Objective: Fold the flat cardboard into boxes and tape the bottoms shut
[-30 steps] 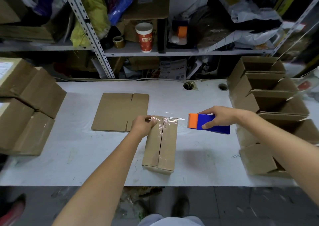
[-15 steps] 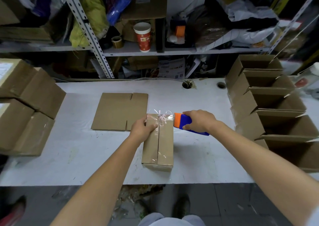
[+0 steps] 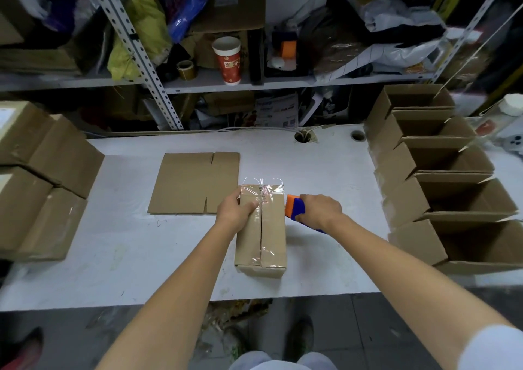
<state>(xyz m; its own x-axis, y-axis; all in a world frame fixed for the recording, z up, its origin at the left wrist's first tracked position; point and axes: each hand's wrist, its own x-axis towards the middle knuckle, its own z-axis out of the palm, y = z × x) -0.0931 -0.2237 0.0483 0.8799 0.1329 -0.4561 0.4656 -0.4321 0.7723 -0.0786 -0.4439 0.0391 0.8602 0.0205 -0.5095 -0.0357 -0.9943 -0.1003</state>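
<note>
The box (image 3: 261, 228) lay on the white table (image 3: 127, 242), closed flaps uppermost, with clear tape along its centre seam (the tape's far end stood up loose past the box's far edge). The left hand (image 3: 236, 209) gripped the box's far left corner, fingers curled onto its top. Just right of the box, the right hand (image 3: 319, 209) was closed round a blue-and-orange tape dispenser (image 3: 294, 207). A flat cardboard blank (image 3: 195, 183) lay left of the box's far end. A row of open boxes (image 3: 452, 200) stood well to the box's right.

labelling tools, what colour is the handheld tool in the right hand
Blue plastic tape tool with orange end; head view.
</note>
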